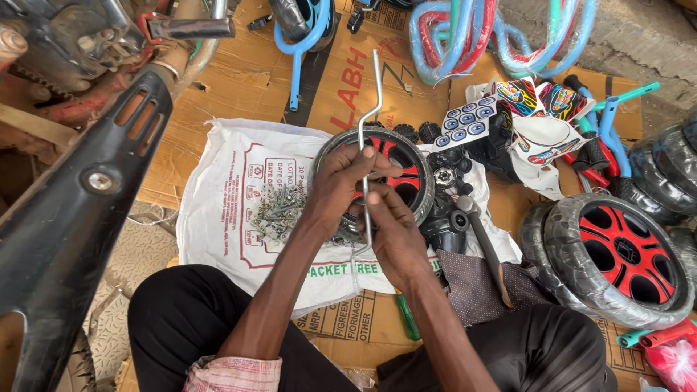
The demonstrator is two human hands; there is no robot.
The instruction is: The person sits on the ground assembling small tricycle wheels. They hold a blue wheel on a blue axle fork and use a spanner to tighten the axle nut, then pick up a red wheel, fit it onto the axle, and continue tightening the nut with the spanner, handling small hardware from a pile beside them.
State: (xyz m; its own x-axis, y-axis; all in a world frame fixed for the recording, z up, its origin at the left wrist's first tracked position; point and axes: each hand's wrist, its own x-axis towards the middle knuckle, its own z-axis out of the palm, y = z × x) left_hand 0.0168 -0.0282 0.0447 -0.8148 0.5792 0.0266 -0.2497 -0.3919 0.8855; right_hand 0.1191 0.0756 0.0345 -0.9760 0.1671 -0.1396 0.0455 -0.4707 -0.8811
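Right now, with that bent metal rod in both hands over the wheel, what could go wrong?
1. The left hand and right hand grip the bent metal rod close together over the red-and-black wheel; a slip could pinch fingers.
2. The long rod's free end sticks out far and might swing into something.
3. The pile of screws lies loose on the white sack; a bumped knee could scatter them.
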